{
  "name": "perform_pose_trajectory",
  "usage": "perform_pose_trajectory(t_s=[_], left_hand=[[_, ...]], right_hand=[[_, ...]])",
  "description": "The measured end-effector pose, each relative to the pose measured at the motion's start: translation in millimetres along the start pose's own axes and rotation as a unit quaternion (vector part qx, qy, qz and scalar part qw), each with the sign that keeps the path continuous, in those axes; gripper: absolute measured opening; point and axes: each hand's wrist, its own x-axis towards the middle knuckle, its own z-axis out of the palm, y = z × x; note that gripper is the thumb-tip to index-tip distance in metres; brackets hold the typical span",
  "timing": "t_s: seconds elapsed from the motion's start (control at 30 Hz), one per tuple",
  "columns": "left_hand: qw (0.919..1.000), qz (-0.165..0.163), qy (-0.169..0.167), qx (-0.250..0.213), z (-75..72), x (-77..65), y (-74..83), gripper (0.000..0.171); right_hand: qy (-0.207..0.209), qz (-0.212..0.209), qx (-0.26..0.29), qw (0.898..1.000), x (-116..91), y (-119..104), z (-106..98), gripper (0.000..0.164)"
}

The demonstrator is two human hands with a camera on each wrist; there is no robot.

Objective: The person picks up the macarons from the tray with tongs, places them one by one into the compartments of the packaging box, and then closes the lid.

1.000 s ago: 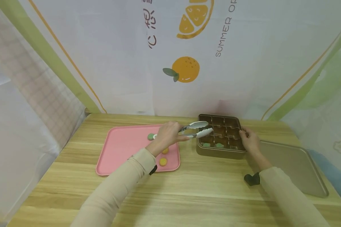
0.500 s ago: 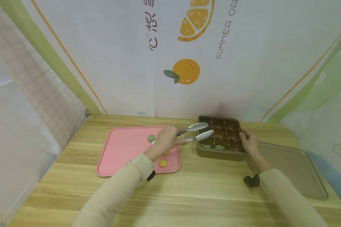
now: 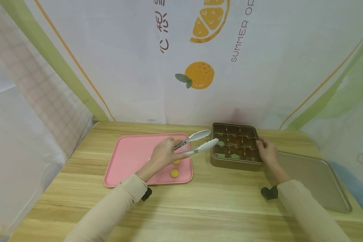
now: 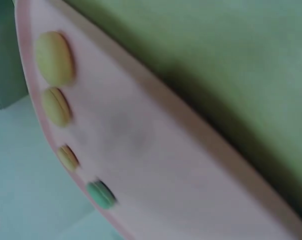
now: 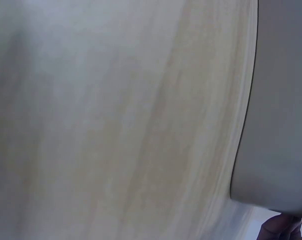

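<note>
My left hand [image 3: 162, 155] holds a pair of tongs [image 3: 208, 146] with white scalloped tips, over the pink tray [image 3: 130, 158]. The tips are spread, with nothing between them, just left of a brown divided box [image 3: 234, 164]. Green macarons [image 3: 234, 156] lie in three of its left and front compartments. My right hand [image 3: 267, 151] grips the box's right rim; in the right wrist view only its fingertips [image 5: 283, 227] show under the box wall [image 5: 276, 125]. On the tray, the left wrist view has several yellow macarons [image 4: 55, 58] and a green macaron [image 4: 100, 194] along one edge.
A flat metallic tray [image 3: 314, 178] lies on the wooden table [image 3: 199, 208] to the right, partly behind the right forearm. A white printed cloth [image 3: 133, 67] hangs along the table's back edge.
My left hand has drawn the tongs left, away from above the box. A green macaron now shows in its middle-left compartment. My right hand stays on the rim.
</note>
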Motion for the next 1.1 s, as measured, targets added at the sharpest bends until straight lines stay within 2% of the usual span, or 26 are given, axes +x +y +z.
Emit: perform_pose_trajectory(t_s=[0.23, 0.47, 0.87, 1.1], left_hand=[[0.9998, -0.017, 0.003, -0.001, -10.0, -14.6, -19.7, 0.052], [0.9994, -0.029, 0.021, 0.001, -20.1, -29.9, -41.0, 0.050], [0.9973, -0.067, 0.031, -0.003, -32.2, -55.3, -71.0, 0.062], [0.9960, -0.082, 0.033, 0.008, -35.7, -65.0, -84.0, 0.062]], right_hand=[[0.004, -0.003, -0.004, 1.000, 0, 0, 0, 0.043], [0.007, 0.001, -0.008, 1.000, 0, -1, 0, 0.043], [0.004, -0.004, -0.008, 1.000, 0, -2, -1, 0.042], [0.011, -0.007, -0.007, 1.000, 0, -1, 0, 0.041]])
